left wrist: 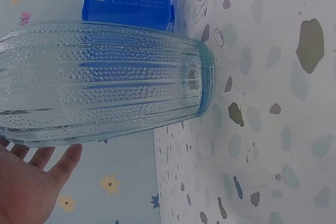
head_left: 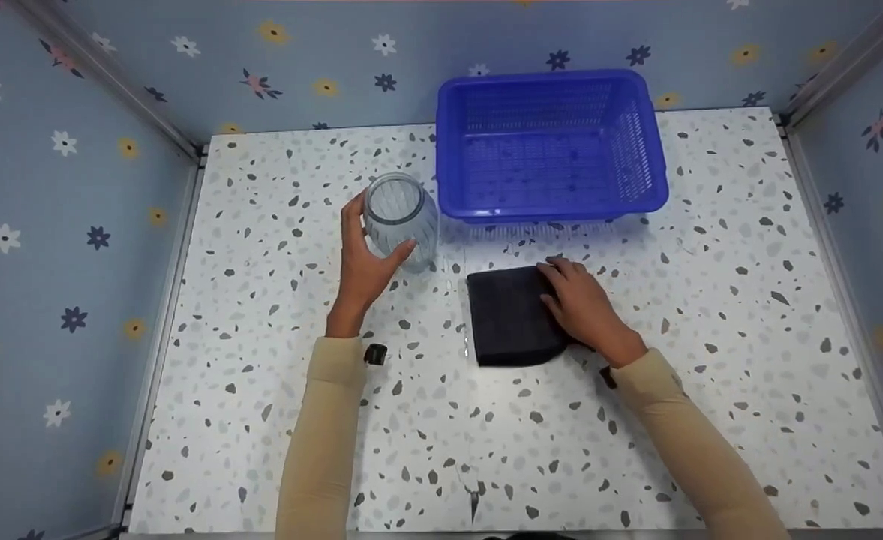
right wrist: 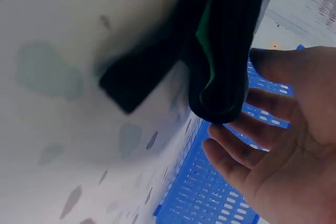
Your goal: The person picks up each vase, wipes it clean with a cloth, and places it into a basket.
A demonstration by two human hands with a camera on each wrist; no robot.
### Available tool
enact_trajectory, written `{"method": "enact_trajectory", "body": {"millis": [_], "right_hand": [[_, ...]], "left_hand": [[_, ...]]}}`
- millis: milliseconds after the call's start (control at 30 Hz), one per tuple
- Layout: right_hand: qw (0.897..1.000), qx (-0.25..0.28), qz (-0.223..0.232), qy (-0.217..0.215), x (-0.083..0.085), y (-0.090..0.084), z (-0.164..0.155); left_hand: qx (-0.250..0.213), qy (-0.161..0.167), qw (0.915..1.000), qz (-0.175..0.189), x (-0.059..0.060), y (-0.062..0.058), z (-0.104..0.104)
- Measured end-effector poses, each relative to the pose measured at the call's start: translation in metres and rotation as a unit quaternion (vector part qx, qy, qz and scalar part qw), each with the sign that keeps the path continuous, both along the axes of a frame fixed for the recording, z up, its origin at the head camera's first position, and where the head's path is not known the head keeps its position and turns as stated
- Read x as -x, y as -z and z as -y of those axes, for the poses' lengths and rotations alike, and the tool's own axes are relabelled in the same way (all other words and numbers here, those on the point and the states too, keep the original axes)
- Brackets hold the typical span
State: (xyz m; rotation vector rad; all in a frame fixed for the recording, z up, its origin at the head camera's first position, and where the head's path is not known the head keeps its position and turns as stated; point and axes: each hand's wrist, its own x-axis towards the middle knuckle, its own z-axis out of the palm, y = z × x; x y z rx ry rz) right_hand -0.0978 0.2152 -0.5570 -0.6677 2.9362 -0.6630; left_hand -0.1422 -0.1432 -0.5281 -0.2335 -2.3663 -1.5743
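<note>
A clear ribbed glass jar (head_left: 403,217) with a dotted texture stands with its mouth up, left of the middle. My left hand (head_left: 366,262) holds it, thumb across the near side and fingers at the left; in the left wrist view the fingers (left wrist: 63,166) lie along the jar (left wrist: 105,80). A black folded fabric item (head_left: 512,319) lies right of the jar. My right hand (head_left: 584,304) grips its right edge. In the right wrist view, the black item (right wrist: 223,77) shows a green inside and a loose strap, with thumb and fingers on opposite sides of its edge.
A blue plastic basket (head_left: 550,214) with perforated sides stands at the back, right of the jar. The speckled white table (head_left: 261,315) is bounded by flower-patterned panels (head_left: 73,247) at the left, back and right.
</note>
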Motion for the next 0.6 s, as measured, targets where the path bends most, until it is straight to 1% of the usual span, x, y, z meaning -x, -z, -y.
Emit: {"method": "enact_trajectory", "body": {"millis": [133,300,467,600], "right_hand": [[1.0,-0.015,-0.017,0.0,0.005,0.001,0.006],[0.999,-0.01,-0.029,0.009,0.008,0.001,0.012],[0.999,0.013,-0.039,0.02,0.008,-0.002,0.016],[0.997,0.047,-0.045,0.03,0.004,-0.007,0.018]], "left_hand": [[0.003,-0.011,0.9999,0.003,0.001,-0.003,-0.002],[-0.007,-0.021,0.9997,0.007,0.001,-0.004,-0.004],[-0.015,-0.021,0.9997,0.002,0.002,-0.004,-0.002],[-0.016,-0.019,0.9996,0.008,0.002,-0.003,0.0]]}}
